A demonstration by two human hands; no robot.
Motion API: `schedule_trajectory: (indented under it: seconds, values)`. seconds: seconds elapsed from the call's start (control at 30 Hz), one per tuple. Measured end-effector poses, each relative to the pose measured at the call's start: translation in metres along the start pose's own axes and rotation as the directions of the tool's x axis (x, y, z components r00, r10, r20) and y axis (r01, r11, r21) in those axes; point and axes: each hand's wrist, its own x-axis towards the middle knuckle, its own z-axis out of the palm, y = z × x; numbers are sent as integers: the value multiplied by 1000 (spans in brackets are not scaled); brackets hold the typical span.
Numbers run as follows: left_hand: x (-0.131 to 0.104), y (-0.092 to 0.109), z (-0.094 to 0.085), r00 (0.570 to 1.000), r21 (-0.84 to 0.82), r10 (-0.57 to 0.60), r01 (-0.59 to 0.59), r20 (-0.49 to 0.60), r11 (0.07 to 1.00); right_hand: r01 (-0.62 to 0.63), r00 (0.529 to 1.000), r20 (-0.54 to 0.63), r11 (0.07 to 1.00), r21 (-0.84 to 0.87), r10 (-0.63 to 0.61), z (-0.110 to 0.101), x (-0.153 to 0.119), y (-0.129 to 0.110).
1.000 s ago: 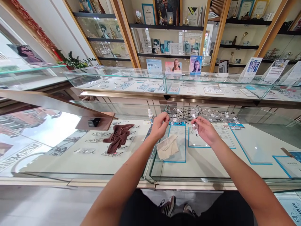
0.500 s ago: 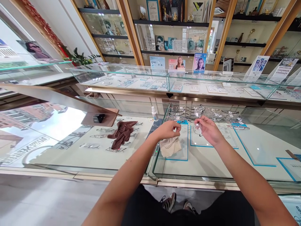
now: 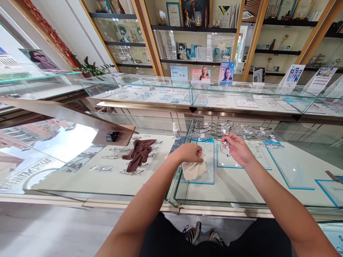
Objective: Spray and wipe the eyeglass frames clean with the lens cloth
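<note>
My right hand (image 3: 239,149) pinches a pair of thin-rimmed eyeglasses (image 3: 225,149) between thumb and fingers. The glasses are raised over the display case and turned on end, one lens above the fingertips and the other below. My left hand (image 3: 190,152) is bent down over a beige cleaning cloth (image 3: 193,172) on the glass top. Its fingers are closed at the cloth's upper edge, where the fabric bunches up. Part of that grip is hidden by the back of the hand.
A small white spray bottle (image 3: 176,131) stands behind my left hand. To the left, a brown cloth (image 3: 140,154) lies on the glass above several frames. Rows of eyeglasses (image 3: 203,128) fill the case's far side. A wooden board (image 3: 115,135) juts in from the left.
My left hand has moved slightly down onto the beige cloth and its fingers have closed at the upper edge. The right hand still holds the glasses in nearly the same place.
</note>
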Motion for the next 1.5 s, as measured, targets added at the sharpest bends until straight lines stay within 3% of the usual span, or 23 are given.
schedule_trajectory:
  seconds: [0.13,0.27,0.5,0.67,0.8,0.87,1.0,1.2,1.4,1.5]
  values:
    - [1,0,2,995,29,-93,91,43,995,11,1000,3,1000,2,-11,0,0,0]
    - [1,0,2,994,-34,-94,95,54,995,16,1000,7,1000,0,-16,-1,0,0]
    - [-1,0,-9,1000,-383,15,-23,-24,923,27,1000,-2,999,24,-27,0,-1,-1]
    - [-7,8,-18,993,-664,45,-104,-106,741,37,999,-27,993,112,-35,5,-4,-1]
    - [-8,20,-14,988,-916,-1,-145,-156,374,44,997,-65,989,143,-35,11,-7,0]
    - [-8,27,-10,983,-956,-17,-176,-185,233,50,996,-84,989,137,-38,13,-9,1]
    - [-10,41,-1,975,-968,7,-223,-224,112,58,987,-154,992,108,-41,17,-9,4]
    - [-12,44,8,950,-939,63,-310,-304,147,51,976,-215,996,75,-34,18,-10,13]
    - [-13,43,11,898,-818,168,-441,-407,370,63,973,-224,997,49,-50,20,-11,18]
    - [-11,47,15,839,-698,155,-525,-522,487,52,976,-214,998,34,-44,24,-13,21]
